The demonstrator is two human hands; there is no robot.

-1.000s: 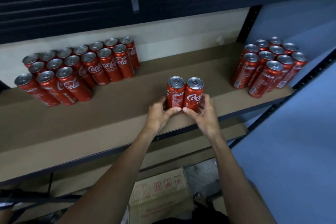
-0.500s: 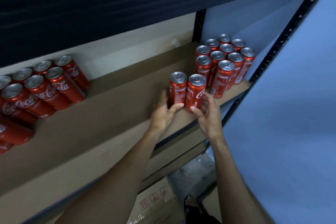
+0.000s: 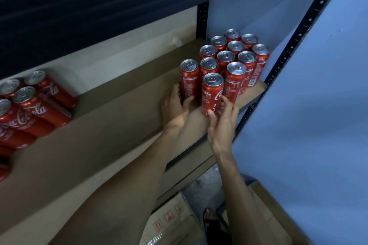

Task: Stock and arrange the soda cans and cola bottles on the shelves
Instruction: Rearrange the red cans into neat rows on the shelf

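The left hand point(image 3: 175, 108) is curling fingers and thumb round the base of the rear can point(image 3: 189, 79). The right hand point(image 3: 223, 125) is gripping the lower part of the front can point(image 3: 212, 93) between thumb and fingers. Both slim red cans are standing upright on the brown shelf point(image 3: 119, 129), long axes vertical and silver tabbed tops facing up. White lettering is running up the front can's side. Both are sitting just beside the block of upright cans point(image 3: 239, 55) at the shelf's right end. A second group of cans point(image 3: 33, 109) is standing well apart, leftward.
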